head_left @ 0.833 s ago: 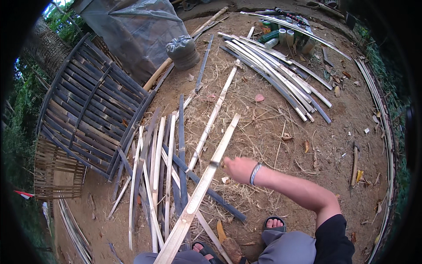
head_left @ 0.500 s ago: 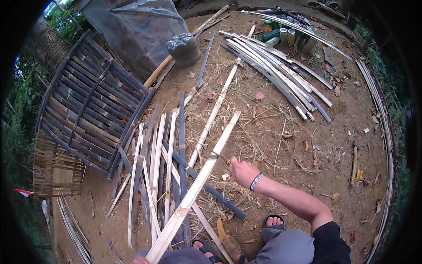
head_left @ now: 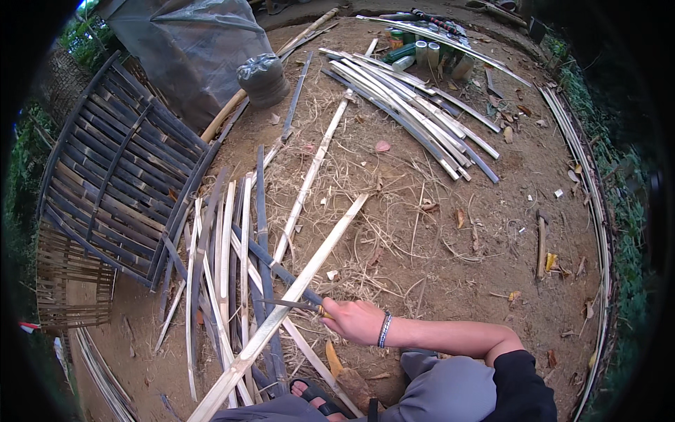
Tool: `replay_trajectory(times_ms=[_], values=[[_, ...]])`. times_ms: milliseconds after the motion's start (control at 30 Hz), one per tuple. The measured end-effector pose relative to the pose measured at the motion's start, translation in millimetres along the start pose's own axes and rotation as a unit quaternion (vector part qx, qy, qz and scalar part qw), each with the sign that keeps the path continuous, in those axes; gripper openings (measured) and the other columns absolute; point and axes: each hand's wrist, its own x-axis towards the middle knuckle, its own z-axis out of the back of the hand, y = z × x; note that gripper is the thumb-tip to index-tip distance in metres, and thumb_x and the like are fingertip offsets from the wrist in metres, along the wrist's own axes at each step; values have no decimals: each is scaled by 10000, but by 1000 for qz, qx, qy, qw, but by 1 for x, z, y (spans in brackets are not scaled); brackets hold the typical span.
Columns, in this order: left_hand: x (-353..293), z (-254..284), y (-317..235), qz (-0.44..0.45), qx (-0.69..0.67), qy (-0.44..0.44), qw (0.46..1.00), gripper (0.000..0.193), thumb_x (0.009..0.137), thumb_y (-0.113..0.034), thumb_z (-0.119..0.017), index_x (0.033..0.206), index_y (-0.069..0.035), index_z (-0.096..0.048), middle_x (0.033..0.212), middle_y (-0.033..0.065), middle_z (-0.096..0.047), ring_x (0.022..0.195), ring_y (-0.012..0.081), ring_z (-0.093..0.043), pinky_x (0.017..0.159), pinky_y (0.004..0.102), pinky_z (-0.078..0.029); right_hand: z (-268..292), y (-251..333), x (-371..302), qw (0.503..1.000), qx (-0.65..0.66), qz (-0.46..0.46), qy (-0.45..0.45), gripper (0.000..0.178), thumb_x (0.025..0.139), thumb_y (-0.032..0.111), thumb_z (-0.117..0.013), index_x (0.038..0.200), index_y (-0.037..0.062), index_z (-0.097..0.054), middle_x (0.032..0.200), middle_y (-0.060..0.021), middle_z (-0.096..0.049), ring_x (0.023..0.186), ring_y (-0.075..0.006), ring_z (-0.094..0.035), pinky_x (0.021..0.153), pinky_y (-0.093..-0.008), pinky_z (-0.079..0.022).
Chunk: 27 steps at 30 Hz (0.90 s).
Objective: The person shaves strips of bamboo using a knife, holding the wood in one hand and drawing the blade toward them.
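My right hand [head_left: 355, 321] is closed around the handle of a knife [head_left: 301, 305], a bit of yellow showing at the handle. Its narrow dark blade points left and crosses a long pale split-bamboo strip [head_left: 325, 250]. The strip slants from the lower left up to the middle, its far end raised toward the ground ahead. The strip's near end runs out at the lower edge beside my leg, and my left hand does not show there. Under and left of the strip lie several pale and dark bamboo slats [head_left: 223, 260].
At left stands a dark bamboo slatted frame [head_left: 119, 172]. A stack of bamboo strips [head_left: 422, 112] lies at the far right, near bottles [head_left: 401, 53]. A hammer-like tool [head_left: 541, 243] rests on the soil at right. A filled plastic bag [head_left: 264, 81] sits beyond. Shavings litter the ground.
My right hand has drawn the knife down along the strip toward me and to the left. The view has shifted, and my left hand, partly seen at the lower edge before, has left it.
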Motion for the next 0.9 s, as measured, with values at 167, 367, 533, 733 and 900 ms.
replay_trajectory(times_ms=[167, 367, 533, 733, 900], values=[[21, 3, -29, -4, -30, 46, 998, 468, 899, -429, -510, 575, -136, -341, 483, -8, -319, 439, 117, -330, 564, 289, -364, 3, -6, -37, 1000, 19, -1, -11, 265, 950, 300, -459, 990, 58, -358, 709, -192, -585, 639, -407, -600, 524, -520, -473], [37, -26, -30, 32, -54, 96, 993, 455, 937, -439, -437, 608, -134, -360, 485, -15, -280, 444, 120, -308, 592, 327, -408, 17, -10, -70, 997, -45, -3, -58, 273, 942, 304, -474, 994, 59, -365, 703, -198, -597, 650, -411, -600, 520, -508, -471], [43, -30, 9, 61, 33, 83, 994, 454, 922, -454, -458, 622, -130, -355, 503, -11, -274, 445, 123, -297, 557, 321, -383, 19, -28, -78, 992, -26, -111, -60, 277, 941, 300, -471, 988, 45, -375, 712, -216, -616, 662, -418, -611, 552, -510, -486], [33, -43, 31, -11, 119, 61, 991, 473, 902, -553, -471, 728, -115, -435, 521, -17, -329, 446, 106, -333, 483, 249, -343, 19, -102, -80, 956, -34, -252, -144, 274, 945, 273, -458, 958, 13, -372, 692, -245, -608, 662, -448, -605, 580, -529, -479], [38, -39, 37, -110, 104, 101, 983, 550, 878, -641, -438, 806, -97, -473, 529, -15, -359, 444, 115, -351, 431, 223, -328, 10, -73, -79, 971, 15, -193, -140, 269, 945, 260, -456, 938, 6, -368, 665, -247, -595, 623, -445, -596, 553, -529, -475]])
